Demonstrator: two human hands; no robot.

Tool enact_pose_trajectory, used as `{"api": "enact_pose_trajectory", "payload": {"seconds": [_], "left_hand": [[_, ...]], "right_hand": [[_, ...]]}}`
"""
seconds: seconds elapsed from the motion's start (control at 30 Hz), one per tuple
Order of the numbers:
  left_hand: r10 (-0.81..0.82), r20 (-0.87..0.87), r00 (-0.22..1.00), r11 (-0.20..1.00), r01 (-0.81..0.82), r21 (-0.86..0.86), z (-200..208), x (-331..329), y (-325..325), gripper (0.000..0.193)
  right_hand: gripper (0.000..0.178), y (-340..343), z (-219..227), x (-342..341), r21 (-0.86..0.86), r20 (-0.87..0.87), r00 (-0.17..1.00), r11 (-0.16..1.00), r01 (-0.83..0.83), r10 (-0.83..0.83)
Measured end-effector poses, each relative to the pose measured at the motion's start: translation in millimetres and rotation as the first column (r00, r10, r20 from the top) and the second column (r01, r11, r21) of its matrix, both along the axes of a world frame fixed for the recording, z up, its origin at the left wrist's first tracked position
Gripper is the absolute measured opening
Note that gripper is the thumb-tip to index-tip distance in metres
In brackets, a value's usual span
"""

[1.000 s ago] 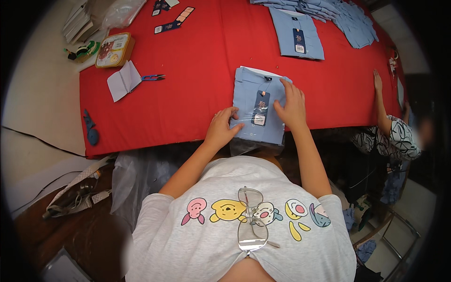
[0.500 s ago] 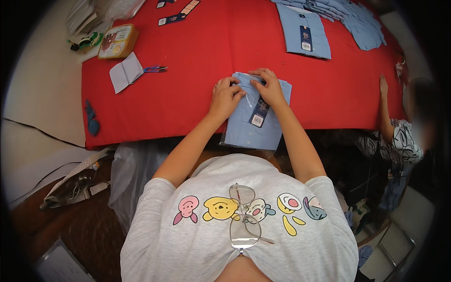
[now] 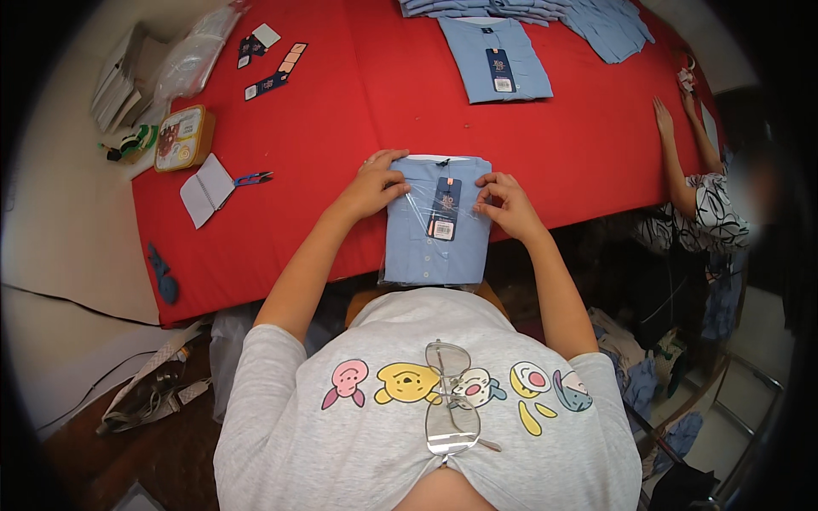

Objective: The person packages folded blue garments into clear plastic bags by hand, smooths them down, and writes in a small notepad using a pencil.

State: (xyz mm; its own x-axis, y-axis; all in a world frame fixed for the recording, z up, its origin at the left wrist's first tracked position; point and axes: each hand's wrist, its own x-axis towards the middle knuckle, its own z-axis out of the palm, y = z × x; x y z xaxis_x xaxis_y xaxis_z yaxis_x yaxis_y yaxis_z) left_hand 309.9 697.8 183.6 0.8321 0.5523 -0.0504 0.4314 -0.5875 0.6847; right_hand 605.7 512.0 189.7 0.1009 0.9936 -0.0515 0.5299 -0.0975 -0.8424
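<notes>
Nearest: we get the wearer's gray T-shirt [image 3: 290, 409] with cartoon prints, lower center, glasses [image 3: 453, 422] hooked at the neck.
Folded shirt: blue, in clear plastic [image 3: 416, 234], center of frame, collar end up; lower end reaches past the table edge, toward the T-shirt.
Hang tag: dark blue [image 3: 445, 209], on the shirt front.
Left hand: [image 3: 375, 186] at the shirt's upper left corner, thumb on the front; we can't tell if it clamps the edge.
Right hand: [image 3: 509, 207] at the shirt's right edge, fingers bent, thumb near them; we can't tell if plastic is pinched.
Table: red cloth [image 3: 315, 145] across the frame.
Left side: snips [image 3: 252, 179], blue-handled, just beside an open notebook [image 3: 206, 189]; yellow tub [image 3: 184, 139] above.
Right side: we log a co-worker's hand [image 3: 664, 119] on the cloth.
Upper center: second folded blue shirt [image 3: 532, 72], tagged.
Upper left: loose tags [image 3: 266, 85].
Top edge: piled blue garments [image 3: 511, 8].
</notes>
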Motion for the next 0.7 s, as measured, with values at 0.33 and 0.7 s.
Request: {"api": "enact_pose_trajectory", "payload": {"seconds": [0.33, 0.7], "left_hand": [[0.020, 0.120, 0.993, 0.989, -0.037, 0.142, 13, 6, -18, 0.023], [-0.079, 0.265, 0.961, 0.904, -0.044, 0.426, 49, -13, -60, 0.015]], "right_hand": [[0.026, 16, 5, 15, -0.076, -0.165, 0.985, 0.997, 0.033, -0.045], [0.019, 83, 1, -16, -0.280, -0.380, 0.911, 0.959, 0.052, -0.160]]}}
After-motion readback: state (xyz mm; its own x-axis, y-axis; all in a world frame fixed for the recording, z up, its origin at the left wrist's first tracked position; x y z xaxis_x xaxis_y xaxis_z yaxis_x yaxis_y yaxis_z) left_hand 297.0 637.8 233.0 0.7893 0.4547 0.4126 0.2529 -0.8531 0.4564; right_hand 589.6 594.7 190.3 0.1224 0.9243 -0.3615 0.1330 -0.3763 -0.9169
